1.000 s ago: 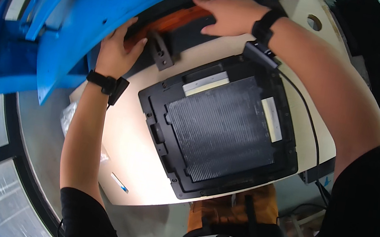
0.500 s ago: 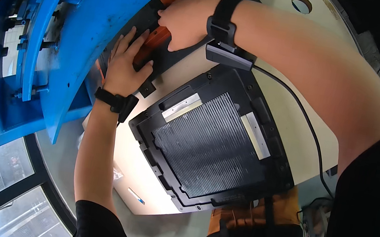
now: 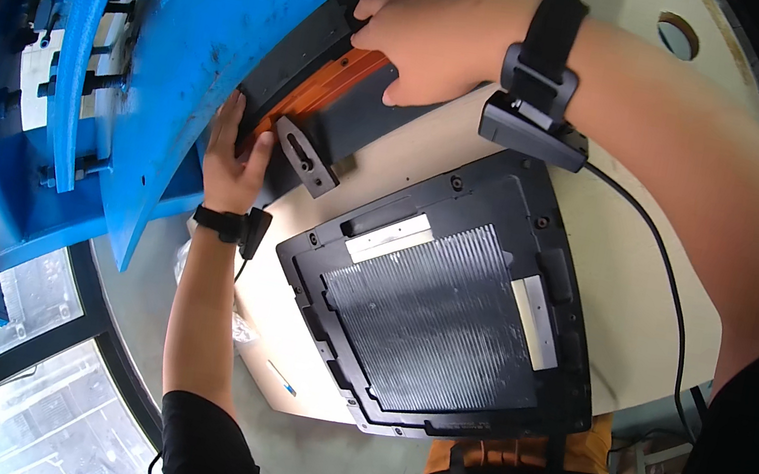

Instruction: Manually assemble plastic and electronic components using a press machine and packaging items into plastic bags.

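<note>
A long orange bar [image 3: 331, 81] lies along a dark machine bed [image 3: 374, 124], beside a large blue machine frame. Over its far part sits my right hand [image 3: 440, 40], fingers curled across the bar and thumb apart. At the bar's near end is my left hand [image 3: 233, 173], its fingers stretched forward along the blue frame and its thumb spread beside the bar. My left fingertips are partly hidden near the frame's edge. Close to my left thumb, a grey slotted clamp plate [image 3: 307, 160] rests on the bed. Black straps with small devices circle both wrists.
A black tray [image 3: 581, 303] with a ridged grey stack [image 3: 436, 318] and two pale strips stands on a light wooden board [image 3: 667, 278]. The blue frame [image 3: 237, 9] rises at the left with bolts. A black cable [image 3: 667, 278] hangs from my right wrist.
The whole view has shifted. My left hand has drawn back from the top of the bar to its near end, uncovering the slotted clamp plate. My right hand stays on the bar.
</note>
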{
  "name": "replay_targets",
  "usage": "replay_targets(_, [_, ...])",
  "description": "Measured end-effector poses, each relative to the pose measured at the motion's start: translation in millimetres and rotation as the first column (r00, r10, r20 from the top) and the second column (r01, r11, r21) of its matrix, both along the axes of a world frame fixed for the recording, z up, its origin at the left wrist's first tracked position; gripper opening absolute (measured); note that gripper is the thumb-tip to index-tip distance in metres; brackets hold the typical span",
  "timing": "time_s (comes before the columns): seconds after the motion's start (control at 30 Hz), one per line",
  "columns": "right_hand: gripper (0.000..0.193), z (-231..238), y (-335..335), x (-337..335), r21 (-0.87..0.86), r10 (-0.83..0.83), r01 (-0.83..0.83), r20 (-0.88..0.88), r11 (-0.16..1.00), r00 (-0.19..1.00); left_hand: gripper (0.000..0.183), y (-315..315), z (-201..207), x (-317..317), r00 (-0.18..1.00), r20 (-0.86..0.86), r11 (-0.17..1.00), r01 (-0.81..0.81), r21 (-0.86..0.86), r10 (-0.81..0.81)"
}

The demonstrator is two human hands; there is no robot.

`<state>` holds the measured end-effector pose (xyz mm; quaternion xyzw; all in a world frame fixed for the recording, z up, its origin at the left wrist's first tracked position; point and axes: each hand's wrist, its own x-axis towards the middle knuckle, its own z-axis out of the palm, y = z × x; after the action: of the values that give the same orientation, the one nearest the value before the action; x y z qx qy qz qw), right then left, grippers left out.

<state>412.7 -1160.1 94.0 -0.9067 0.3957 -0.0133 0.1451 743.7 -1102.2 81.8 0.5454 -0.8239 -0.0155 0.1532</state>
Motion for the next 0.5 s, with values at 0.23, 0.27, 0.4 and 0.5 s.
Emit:
replay_targets(0.23, [0.046,26,-9,-20,-0.050,0.139,-0.134,0.134,0.990,0.981,0.061,-5,-2,-2,0.992,-0.052,0.986,-0.105,0.129,0.113])
replay_targets(0.27, [0.046,30,-1,-14,-0.199,0.133,-0.095,0.189,0.975,0.973,0.061,-7,-5,-5,0.995,-0.056,0.991,-0.074,0.112,0.081])
replay_targets(0.4, [0.039,40,-10,-2,0.080,0.114,-0.133,0.204,0.988,0.972,0.057,6,8,1,0.970,-0.241,0.995,-0.010,0.103,0.034])
replay_targets(0.5, [0.043,22,-10,36,0.004,0.151,-0.161,0.330,0.987,0.932,0.050,50,2,27,0.853,-0.499,0.986,-0.100,0.131,0.153])
